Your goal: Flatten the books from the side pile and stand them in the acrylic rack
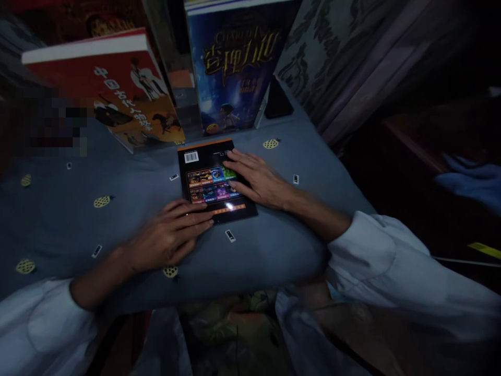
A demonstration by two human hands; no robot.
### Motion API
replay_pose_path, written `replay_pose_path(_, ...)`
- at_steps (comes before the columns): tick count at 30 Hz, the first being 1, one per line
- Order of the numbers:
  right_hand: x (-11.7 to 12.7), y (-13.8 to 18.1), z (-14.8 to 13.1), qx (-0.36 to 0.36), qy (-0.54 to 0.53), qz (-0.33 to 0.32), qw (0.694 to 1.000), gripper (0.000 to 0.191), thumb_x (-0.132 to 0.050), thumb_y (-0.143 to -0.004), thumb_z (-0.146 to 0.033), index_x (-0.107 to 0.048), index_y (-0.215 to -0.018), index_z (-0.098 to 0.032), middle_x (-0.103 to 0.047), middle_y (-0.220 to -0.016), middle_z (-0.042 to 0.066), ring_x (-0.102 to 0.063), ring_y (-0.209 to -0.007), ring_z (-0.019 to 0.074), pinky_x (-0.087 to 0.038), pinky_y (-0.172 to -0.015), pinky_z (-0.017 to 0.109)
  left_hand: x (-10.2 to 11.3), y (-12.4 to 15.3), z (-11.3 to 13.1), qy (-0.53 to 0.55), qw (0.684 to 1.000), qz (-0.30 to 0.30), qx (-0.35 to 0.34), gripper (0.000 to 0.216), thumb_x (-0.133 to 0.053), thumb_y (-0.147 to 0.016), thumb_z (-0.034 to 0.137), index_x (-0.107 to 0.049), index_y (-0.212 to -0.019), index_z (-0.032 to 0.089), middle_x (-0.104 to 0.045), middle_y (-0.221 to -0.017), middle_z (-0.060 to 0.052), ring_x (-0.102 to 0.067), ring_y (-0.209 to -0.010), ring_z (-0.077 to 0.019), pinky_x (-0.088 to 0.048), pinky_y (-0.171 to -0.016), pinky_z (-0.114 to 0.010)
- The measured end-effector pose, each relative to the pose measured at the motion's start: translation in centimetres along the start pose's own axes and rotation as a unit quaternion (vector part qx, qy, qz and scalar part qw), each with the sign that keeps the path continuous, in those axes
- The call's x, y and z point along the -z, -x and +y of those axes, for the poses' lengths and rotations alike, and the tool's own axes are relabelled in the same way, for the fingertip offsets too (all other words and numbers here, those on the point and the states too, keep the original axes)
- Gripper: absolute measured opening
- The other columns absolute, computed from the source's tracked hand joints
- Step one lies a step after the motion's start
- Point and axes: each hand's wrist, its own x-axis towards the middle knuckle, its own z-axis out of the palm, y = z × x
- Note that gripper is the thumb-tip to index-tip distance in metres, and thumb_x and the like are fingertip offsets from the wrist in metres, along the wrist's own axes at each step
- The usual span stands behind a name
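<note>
A dark book (215, 180) lies flat on the cloth-covered table (133, 177), its barcode and rows of small colourful cover pictures facing up. My left hand (172, 232) rests with fingers stretched out, their tips on the book's lower left part. Across the upper right side of the book lies my right hand (258, 177), fingers extended and slightly apart. Neither hand is wrapped round anything. Behind the book stand a red book (113, 89) with white Chinese lettering, leaning to the left, and a blue book (235, 68) with gold lettering, upright.
A dark flat object (278, 102) lies behind the blue book near the curtain (309, 52). The table's right edge runs down past my right forearm. Something blue (475, 183) sits in the dark area at the right. The far left is partly pixelated.
</note>
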Motion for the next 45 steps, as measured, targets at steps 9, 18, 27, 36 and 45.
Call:
replay_pose_path(9,0.3,0.0,-0.1,-0.006,-0.017,0.002,1.000,0.053,-0.046,-0.102,-0.044,-0.051,-0.147,-0.015,-0.041,-0.162,0.016,-0.032,-0.153,0.0303,-0.029,-0.123,0.057,-3.2,-6.8,1.9,-0.052,0.997,-0.041,-0.024,0.035,-0.045,-0.105,0.026,-0.064,-0.131,0.013,-0.069,-0.134,-0.010,-0.061,-0.126,-0.0256,-0.047,-0.103,-0.043)
replay_pose_path(18,0.7,-1.8,1.1,-0.015,-0.031,0.005,0.999,0.047,-0.044,-0.102,-0.036,-0.054,-0.145,-0.018,-0.045,-0.160,0.014,-0.036,-0.151,0.0289,-0.034,-0.121,0.056,-4.5,-8.1,2.6,-0.079,0.996,-0.032,-0.011,0.033,-0.043,-0.104,0.021,-0.061,-0.131,0.013,-0.067,-0.136,-0.012,-0.058,-0.130,-0.0265,-0.044,-0.104,-0.045)
replay_pose_path(27,0.9,-2.3,0.6,-0.015,0.050,0.025,0.998,0.056,-0.052,-0.098,-0.048,-0.060,-0.138,-0.009,-0.053,-0.148,0.023,-0.047,-0.138,0.0367,-0.039,-0.115,0.057,-1.5,-6.0,2.3,-0.024,0.999,-0.016,-0.017,0.028,-0.048,-0.104,0.029,-0.068,-0.088,0.018,-0.076,-0.092,-0.004,-0.068,-0.100,-0.0216,-0.048,-0.091,-0.039)
replay_pose_path(36,0.8,3.2,-4.2,-0.026,0.085,0.064,0.994,0.045,-0.054,-0.097,-0.043,-0.065,-0.131,-0.016,-0.061,-0.126,0.019,-0.057,-0.111,0.0342,-0.055,-0.093,0.054,1.1,-1.9,0.1,0.036,0.995,0.018,0.095,0.042,-0.051,-0.102,0.027,-0.056,-0.062,0.019,-0.061,-0.062,0.001,-0.058,-0.065,-0.0139,-0.047,-0.075,-0.032)
replay_pose_path(45,1.4,-2.7,-5.5,0.005,0.076,0.015,0.997,0.037,-0.040,-0.102,-0.024,-0.068,-0.126,-0.017,-0.072,-0.124,0.015,-0.066,-0.113,0.0302,-0.053,-0.094,0.051,-1.0,-2.0,-4.4,-0.137,0.956,0.038,0.256,0.046,-0.048,-0.103,0.036,-0.051,-0.141,0.012,-0.055,-0.146,-0.022,-0.051,-0.137,-0.0348,-0.043,-0.109,-0.057)
